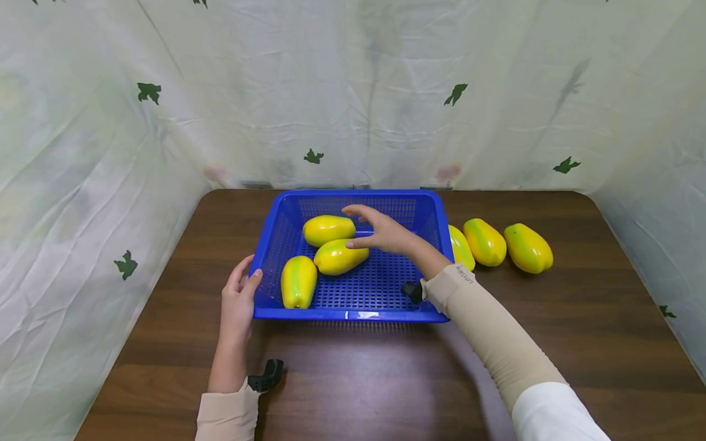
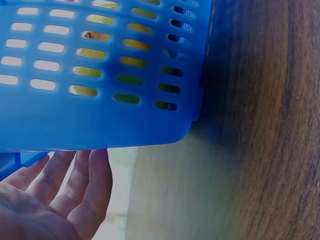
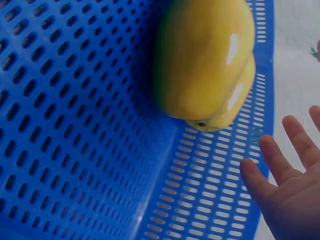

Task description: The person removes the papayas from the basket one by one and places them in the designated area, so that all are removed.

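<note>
A blue perforated basket (image 1: 347, 315) stands mid-table with three yellow-green papayas inside (image 1: 328, 229) (image 1: 339, 257) (image 1: 298, 282). My right hand (image 1: 371, 230) hovers over the two rear ones, fingers spread and holding nothing. In the right wrist view those fingers (image 3: 285, 185) are straight beside the basket wall (image 3: 210, 190), with two stacked papayas (image 3: 205, 60) ahead. My left hand (image 1: 245, 282) rests against the basket's front left corner, thumb at the rim. In the left wrist view its fingers (image 2: 65, 200) lie straight under the basket's edge (image 2: 100, 120).
Three more papayas (image 1: 460, 248) (image 1: 484, 242) (image 1: 528, 248) lie on the dark wooden table (image 1: 386, 380) just right of the basket. White cloth with green leaf prints (image 1: 353, 92) walls in the back and both sides. Bare table lies in front of the basket.
</note>
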`<action>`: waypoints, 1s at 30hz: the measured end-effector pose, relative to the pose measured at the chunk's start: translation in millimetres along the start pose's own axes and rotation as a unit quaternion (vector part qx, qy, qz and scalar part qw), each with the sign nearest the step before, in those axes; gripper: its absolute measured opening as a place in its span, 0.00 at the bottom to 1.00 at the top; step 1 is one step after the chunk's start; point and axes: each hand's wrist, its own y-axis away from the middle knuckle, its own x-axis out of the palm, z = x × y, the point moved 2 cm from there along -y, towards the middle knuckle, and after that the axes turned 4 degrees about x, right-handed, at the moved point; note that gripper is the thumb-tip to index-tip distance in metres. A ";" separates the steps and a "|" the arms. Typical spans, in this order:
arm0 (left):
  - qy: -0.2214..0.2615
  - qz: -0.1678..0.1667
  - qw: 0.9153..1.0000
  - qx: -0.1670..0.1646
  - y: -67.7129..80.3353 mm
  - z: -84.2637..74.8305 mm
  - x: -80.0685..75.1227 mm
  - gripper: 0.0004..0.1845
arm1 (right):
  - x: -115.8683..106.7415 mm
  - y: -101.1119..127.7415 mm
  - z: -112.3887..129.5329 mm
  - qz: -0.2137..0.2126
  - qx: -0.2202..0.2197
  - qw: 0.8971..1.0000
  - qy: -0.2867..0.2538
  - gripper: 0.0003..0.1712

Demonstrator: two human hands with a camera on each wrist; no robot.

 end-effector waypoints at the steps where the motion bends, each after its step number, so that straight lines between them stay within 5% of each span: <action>1: -0.001 -0.001 1.000 -0.001 0.0 0.0 -0.3 0.24 | 0.7 -0.4 -0.5 0.004 0.004 1.000 0.004 0.39; 13: -0.011 -0.004 1.000 -0.008 0.2 1.4 -1.0 0.24 | 10.9 -7.6 -13.7 0.059 0.012 0.994 0.089 0.39; 30: -0.004 -0.004 1.000 0.000 -1.0 2.3 -0.7 0.24 | 18.4 -9.2 -16.7 0.110 0.015 0.983 0.143 0.36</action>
